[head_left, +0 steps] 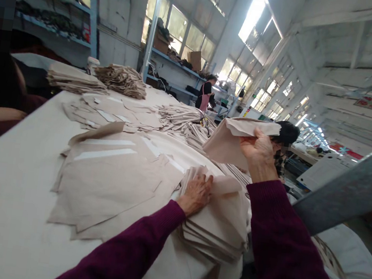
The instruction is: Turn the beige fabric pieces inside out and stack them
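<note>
In the head view, my right hand point(258, 151) is raised over the table's right edge, its thumb and fingers closed on a folded beige fabric piece point(229, 140) that hangs to the left. Lower down, my left hand point(196, 195) rests on a stack of beige fabric pieces point(214, 235), its fingers curled onto the top layers near their left edge. Left of that stack lie flat, overlapping fabric panels point(110, 193), some with white strips point(105, 154) on them.
The white table point(5, 184) carries more fabric piles point(121, 80) at the far end. A slanted metal post point(348, 183) stands close on the right. One person sits at the left edge; another is behind my right hand. A person in a pink apron point(205, 97) stands farther back.
</note>
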Motion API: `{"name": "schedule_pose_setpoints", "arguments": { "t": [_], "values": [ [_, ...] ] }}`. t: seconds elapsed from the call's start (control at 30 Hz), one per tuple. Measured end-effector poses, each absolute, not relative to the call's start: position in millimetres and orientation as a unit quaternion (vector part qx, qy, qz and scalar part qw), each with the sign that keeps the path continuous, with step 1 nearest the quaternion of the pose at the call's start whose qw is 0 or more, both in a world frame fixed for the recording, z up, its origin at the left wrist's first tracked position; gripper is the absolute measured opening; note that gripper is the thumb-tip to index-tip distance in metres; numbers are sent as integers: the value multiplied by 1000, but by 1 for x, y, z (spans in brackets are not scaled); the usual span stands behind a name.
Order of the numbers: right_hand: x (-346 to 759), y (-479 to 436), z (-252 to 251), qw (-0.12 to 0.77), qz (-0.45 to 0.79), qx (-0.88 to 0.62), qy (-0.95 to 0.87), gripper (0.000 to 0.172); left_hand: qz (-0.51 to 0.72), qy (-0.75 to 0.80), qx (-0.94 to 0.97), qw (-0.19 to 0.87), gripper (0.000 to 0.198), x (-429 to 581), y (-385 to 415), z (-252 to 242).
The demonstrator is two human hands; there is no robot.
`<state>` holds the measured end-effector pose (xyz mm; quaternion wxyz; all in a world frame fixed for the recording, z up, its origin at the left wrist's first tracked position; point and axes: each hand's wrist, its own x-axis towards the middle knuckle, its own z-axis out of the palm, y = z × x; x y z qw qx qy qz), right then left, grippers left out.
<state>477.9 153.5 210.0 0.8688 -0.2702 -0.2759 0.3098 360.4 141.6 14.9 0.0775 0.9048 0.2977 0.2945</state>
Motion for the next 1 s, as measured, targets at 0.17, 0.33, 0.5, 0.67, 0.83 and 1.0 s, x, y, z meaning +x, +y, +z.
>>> {"name": "schedule_pose_setpoints", "arguments": {
  "t": [0.17, 0.33, 0.5, 0.67, 0.83, 1.0],
  "values": [
    [480, 144, 194, 865, 286, -297, -286, 24, 300, 410, 847, 158, 47, 366, 170, 11],
    [455, 88, 112, 871, 296, -345, -189, 22, 309, 437, 796, 283, 23, 359, 185, 8],
    [425, 13, 28, 828, 359, -424, -76, 37, 336, 425, 781, 311, 23, 349, 189, -1],
    [405, -21, 16, 809, 385, -443, -37, 23, 356, 430, 766, 317, 24, 349, 181, 3],
    [394, -23, 16, 807, 370, -459, -34, 22, 432, 465, 709, 307, 33, 344, 173, 27],
    [396, -12, 21, 823, 350, -444, -49, 20, 332, 306, 639, 623, 58, 340, 171, 37]
  ]
}}
